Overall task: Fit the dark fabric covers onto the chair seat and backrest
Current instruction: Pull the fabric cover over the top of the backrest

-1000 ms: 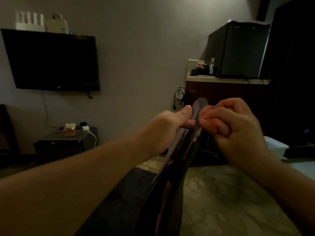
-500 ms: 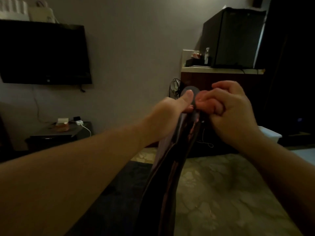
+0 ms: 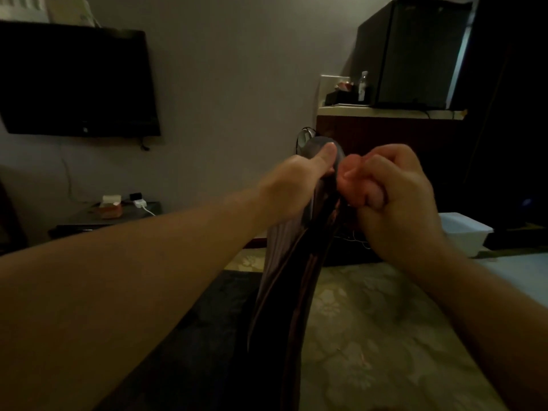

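Observation:
A dark fabric cover [image 3: 284,280] hangs in a long bunched fold from my two hands, held up in front of me in the head view. My left hand [image 3: 296,188] pinches its top edge, thumb pressed on the rounded grey corner. Close beside it, my right hand [image 3: 394,200] grips the same edge with its fingers curled round the cloth. The lower part of the cover drops out of the bottom of the view. No chair seat or backrest shows.
A patterned bed cover [image 3: 370,336] lies below my hands with a dark cloth [image 3: 178,351] on its left part. A wall television [image 3: 77,81], a low side table [image 3: 106,218], a mini fridge [image 3: 412,51] on a wooden counter and a white bin [image 3: 462,232] stand beyond.
Both hands stay close together on the cover's top edge. My left thumb has slid up onto the rounded corner, and the view has shifted slightly.

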The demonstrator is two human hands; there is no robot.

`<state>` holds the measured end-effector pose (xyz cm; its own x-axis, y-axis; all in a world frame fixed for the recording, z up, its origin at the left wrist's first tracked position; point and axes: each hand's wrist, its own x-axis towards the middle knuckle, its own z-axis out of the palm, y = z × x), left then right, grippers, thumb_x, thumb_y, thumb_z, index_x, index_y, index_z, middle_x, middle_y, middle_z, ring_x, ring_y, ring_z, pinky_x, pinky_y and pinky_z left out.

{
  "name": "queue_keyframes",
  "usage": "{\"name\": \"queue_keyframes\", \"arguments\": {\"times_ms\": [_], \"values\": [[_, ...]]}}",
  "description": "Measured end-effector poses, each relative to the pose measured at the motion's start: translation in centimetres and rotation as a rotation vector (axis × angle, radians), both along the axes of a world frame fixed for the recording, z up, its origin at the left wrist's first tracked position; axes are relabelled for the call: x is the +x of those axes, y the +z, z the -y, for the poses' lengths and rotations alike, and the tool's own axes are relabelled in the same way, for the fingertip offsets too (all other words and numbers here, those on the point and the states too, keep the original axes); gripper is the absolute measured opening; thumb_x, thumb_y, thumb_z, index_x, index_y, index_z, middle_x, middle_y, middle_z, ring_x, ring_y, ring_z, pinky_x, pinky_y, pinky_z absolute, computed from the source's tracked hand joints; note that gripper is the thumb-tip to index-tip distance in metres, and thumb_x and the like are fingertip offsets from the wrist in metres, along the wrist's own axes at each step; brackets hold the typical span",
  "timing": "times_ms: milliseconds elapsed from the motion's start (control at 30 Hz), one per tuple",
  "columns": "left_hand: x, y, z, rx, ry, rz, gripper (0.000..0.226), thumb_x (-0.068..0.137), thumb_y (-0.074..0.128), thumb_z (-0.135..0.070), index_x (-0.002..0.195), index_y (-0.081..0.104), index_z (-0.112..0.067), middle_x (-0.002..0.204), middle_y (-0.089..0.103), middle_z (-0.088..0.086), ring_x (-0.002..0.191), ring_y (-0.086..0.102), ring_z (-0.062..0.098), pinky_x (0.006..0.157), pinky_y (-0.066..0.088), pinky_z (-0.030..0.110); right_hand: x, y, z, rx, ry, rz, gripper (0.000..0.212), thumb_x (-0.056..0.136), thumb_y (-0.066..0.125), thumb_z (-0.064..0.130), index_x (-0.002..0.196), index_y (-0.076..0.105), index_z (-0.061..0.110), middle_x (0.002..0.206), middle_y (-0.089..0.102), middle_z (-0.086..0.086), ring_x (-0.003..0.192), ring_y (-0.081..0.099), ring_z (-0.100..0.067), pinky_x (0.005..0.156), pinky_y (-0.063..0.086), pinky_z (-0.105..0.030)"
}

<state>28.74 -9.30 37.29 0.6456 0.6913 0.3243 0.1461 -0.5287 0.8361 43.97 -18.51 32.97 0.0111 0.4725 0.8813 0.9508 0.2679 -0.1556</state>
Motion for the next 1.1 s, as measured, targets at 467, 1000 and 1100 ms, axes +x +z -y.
{"name": "queue_keyframes", "arguments": {"times_ms": [467,1000,1100], "values": [[3.5,0.1,-1.3,-0.042,-0.003,-0.042,0.05,0.111,0.03,-0.058,0.096,0.066,-0.027,0.102,0.063,-0.011,0.094,0.057,-0.001,0.083,0.037,0.018,1.8,-3.9,-0.8,0.118,-0.036,0.0,0.034,0.089,0.066,-0.013,0.104,0.065,0.017,0.108,0.059,0.013,0.095,0.054,0.0,0.088,0.047,-0.01],[5.4,0.2,-2.7,0.032,0.025,-0.071,0.072,0.105,0.033,-0.068,0.129,0.071,-0.013,0.131,0.069,0.011,0.123,0.064,0.025,0.115,0.043,0.047,3.7,-2.3,-1.3,-0.041,0.02,-0.24,0.042,0.081,0.081,-0.004,0.102,0.065,0.029,0.122,0.052,0.008,0.109,0.049,0.019,0.089,0.043,-0.002],[4.7,0.3,-2.5,0.055,0.001,-0.139,0.08,0.104,0.03,-0.072,0.146,0.06,-0.011,0.148,0.06,0.012,0.135,0.056,0.026,0.121,0.036,0.047,3.4,-2.0,-0.3,-0.102,0.015,-0.292,0.044,0.083,0.08,-0.004,0.104,0.066,0.032,0.117,0.052,0.015,0.108,0.055,0.011,0.088,0.052,-0.014]]}}
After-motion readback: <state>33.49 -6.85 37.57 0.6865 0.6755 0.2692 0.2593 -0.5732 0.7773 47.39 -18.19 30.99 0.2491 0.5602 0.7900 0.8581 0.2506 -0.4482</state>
